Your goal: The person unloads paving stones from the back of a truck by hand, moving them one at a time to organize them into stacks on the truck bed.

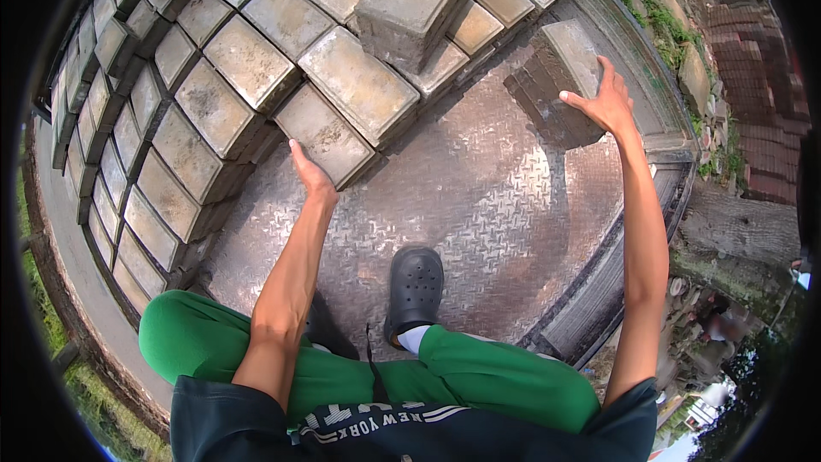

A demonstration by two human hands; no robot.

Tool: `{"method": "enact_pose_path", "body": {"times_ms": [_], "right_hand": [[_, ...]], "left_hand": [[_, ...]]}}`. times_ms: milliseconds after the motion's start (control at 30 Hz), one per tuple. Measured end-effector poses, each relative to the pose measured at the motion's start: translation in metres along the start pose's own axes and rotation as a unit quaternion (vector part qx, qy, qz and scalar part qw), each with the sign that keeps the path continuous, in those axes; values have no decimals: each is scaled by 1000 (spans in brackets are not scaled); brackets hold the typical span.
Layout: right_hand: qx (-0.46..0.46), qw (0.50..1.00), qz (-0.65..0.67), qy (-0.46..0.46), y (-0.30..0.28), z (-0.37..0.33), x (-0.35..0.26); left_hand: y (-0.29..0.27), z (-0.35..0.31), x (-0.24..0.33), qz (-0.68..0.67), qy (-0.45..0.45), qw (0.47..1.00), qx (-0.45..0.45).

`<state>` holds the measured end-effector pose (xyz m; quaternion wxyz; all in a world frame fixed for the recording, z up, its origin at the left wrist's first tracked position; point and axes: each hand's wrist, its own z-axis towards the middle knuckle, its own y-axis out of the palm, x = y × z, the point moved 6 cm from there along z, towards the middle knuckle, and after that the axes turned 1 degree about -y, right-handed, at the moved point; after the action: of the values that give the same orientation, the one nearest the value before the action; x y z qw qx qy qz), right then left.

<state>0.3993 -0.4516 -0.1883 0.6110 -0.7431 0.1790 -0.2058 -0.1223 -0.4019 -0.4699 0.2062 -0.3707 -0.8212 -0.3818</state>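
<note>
My left hand [314,175] is at the near-left edge of a grey concrete paving block [325,132] at the front of a stacked pile. Its visible fingers are stretched out along that edge; whether they bear on the block I cannot tell. Farther right, my right hand [609,101] has its thumb and fingers spread at the near-right side of a small stack of blocks [554,90] on the metal floor. The top of that stack is lighter, its side dark and layered. No firm grip shows there.
Rows of paving blocks [248,60] rise ahead and left, with a large loose block [416,4] on top. Patterned metal plate [479,197] lies underfoot, bounded right by a raised side edge [590,291]. My dark clog [416,287] stands on it. Red bricks [761,77] lie beyond.
</note>
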Motion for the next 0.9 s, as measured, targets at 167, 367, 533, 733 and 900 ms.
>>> {"method": "enact_pose_path", "body": {"times_ms": [167,367,533,733,900], "right_hand": [[52,997,57,-5,-1,3,-15],[89,993,76,-19,-5,1,4],[93,993,72,-15,-15,-19,-20],[151,986,13,-65,-52,-114,-35],[48,990,122,-51,-9,-211,-70]], "left_hand": [[-21,11,10,83,35,995,51],[9,-3,21,346,15,930,122],[0,-5,35,321,10,945,69],[2,-11,46,303,-42,952,27],[-14,-18,60,308,-49,950,25]]}}
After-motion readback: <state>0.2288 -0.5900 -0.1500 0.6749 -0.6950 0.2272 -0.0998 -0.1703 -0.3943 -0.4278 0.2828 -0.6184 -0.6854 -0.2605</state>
